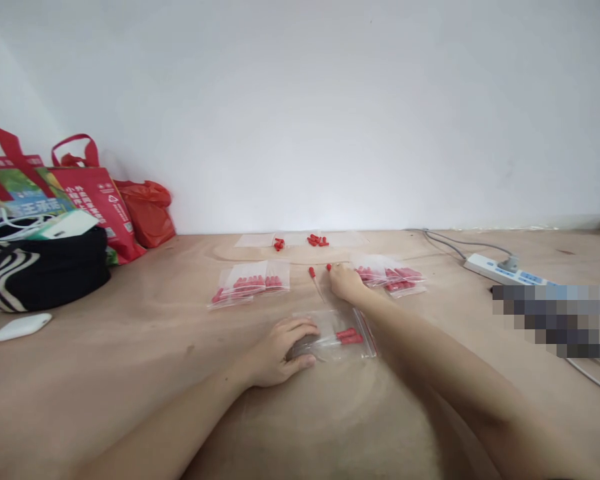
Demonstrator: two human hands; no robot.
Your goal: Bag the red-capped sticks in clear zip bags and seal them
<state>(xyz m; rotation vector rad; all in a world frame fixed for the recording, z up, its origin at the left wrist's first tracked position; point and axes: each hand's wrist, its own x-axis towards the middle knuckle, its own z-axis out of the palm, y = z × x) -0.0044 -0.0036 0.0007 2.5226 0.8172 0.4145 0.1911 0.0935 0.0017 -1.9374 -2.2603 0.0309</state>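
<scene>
A clear zip bag (325, 353) lies flat in front of me, its zip end toward the right. Inside it are red-bulbed droppers (350, 339), their pale stems pointing left. My left hand (283, 350) curves over the bag's left end, thumb and fingers pressing it from both sides. Farther out, my right hand (347, 283) is closed in a pinch around a dropper, with the red bulb (329, 267) showing at the fingertips; the rest of it is hidden. Just left of that hand, a single dropper (312, 273) with a thin stem lies on the table.
Filled bags (253, 283) lie left of centre, and more filled bags (400, 277) at right. Loose red bulbs (317, 241) rest on flat bags near the wall. A power strip (505, 272) stands at right. Shopping bags (95, 207) and a black bag (55, 270) crowd the left.
</scene>
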